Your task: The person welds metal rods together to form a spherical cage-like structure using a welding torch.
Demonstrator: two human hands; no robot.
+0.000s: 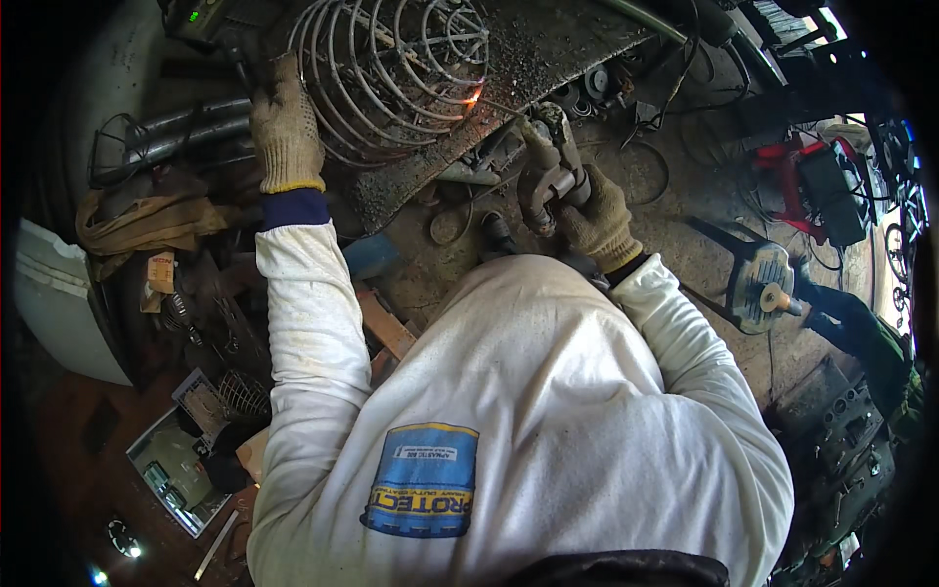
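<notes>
My right hand (599, 217), in a knitted work glove, is closed round a worn welding electrode holder (551, 168). A thin rod reaches from its jaws toward a domed cage of metal rings (391, 73). An orange-hot spot (473, 98) glows on the cage's right side, by the rod's tip. Left of the cage is my left hand (286, 132), gloved too, with its fingers closed at a dark object in shadow. What that object is, I cannot make out. The cage lies on a dark metal worktable (533, 59) strewn with black grit.
Metal pipes (191, 132) and brown cloth (147, 220) lie to the left. Loose cables and metal parts (592, 88) are on the floor beyond my right hand. At the right are a stool (761, 279), a red-framed machine (787, 186) and another person's dark-clothed limb (851, 323).
</notes>
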